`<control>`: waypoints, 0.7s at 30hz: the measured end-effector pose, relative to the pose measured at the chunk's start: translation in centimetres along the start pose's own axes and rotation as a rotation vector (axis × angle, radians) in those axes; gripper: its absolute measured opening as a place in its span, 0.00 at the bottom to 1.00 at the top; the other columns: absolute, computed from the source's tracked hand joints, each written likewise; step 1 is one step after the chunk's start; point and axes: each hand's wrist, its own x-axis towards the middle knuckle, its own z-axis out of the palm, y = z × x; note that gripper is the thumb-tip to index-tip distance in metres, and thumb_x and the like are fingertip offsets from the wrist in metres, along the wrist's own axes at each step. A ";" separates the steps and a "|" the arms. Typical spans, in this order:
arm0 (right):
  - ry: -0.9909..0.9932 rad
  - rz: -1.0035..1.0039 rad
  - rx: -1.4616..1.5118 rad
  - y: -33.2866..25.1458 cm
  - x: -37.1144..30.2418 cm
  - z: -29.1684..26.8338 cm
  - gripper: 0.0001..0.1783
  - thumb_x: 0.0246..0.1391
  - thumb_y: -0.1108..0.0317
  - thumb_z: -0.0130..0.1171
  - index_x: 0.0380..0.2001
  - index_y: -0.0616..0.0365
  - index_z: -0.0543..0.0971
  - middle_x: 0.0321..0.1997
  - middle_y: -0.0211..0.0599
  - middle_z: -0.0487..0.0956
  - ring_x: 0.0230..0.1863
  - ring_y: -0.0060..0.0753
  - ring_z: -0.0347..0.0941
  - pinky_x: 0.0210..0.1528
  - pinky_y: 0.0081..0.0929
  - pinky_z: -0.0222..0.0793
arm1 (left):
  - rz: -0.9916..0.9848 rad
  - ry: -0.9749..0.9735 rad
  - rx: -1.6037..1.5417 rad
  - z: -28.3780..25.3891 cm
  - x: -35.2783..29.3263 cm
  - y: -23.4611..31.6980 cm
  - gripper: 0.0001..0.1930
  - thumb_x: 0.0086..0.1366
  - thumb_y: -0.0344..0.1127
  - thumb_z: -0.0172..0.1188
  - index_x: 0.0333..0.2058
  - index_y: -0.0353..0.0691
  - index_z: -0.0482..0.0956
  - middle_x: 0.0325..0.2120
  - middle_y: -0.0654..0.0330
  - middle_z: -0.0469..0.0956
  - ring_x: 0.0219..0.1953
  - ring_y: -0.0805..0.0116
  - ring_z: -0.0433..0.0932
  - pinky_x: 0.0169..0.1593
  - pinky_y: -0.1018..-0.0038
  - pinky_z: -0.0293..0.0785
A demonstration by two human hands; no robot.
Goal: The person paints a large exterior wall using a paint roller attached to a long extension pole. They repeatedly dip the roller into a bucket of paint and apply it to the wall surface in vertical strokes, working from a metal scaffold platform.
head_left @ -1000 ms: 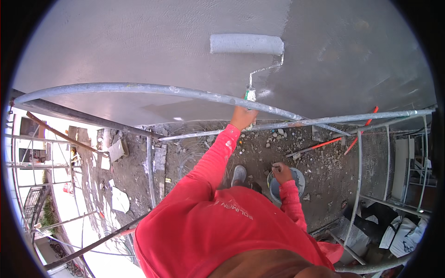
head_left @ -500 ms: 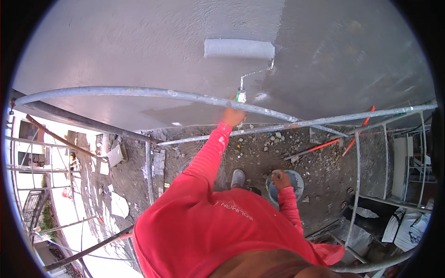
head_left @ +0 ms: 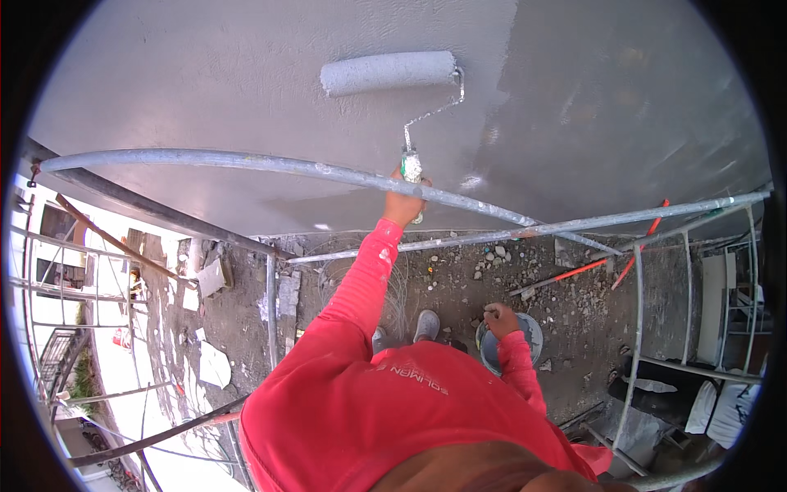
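Note:
My left hand is wrapped round the handle of a paint roller, reaching up past a scaffold pipe. The roller's long pale sleeve lies against a grey wall, and its bent wire frame is spattered with paint. Left of a vertical edge the wall looks lighter; right of it, a darker grey. My right hand hangs low with curled fingers, and no object shows in it. Below it in the view is a round bucket, partly hidden by my hand and sleeve.
A curved scaffold pipe and a straighter pipe cross between me and the wall. Scaffold frames stand on both sides. Rubble and an orange-red bar lie on the ground. Dark and white items sit lower right.
The roller has moved left and slightly up the wall, away from the darker part, and now tilts a little. My left hand has shifted slightly left with it; the right stays low.

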 end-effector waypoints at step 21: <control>-0.009 -0.008 -0.021 1.5 0.4 0.9 0.13 0.51 0.66 0.61 0.39 0.62 0.79 0.24 0.39 0.81 0.24 0.30 0.78 0.29 0.30 0.73 | -0.026 -0.065 0.089 -0.8 -1.6 -3.8 0.06 0.54 0.27 0.59 0.28 0.36 0.70 0.14 0.63 0.71 0.12 0.73 0.71 0.15 0.73 0.66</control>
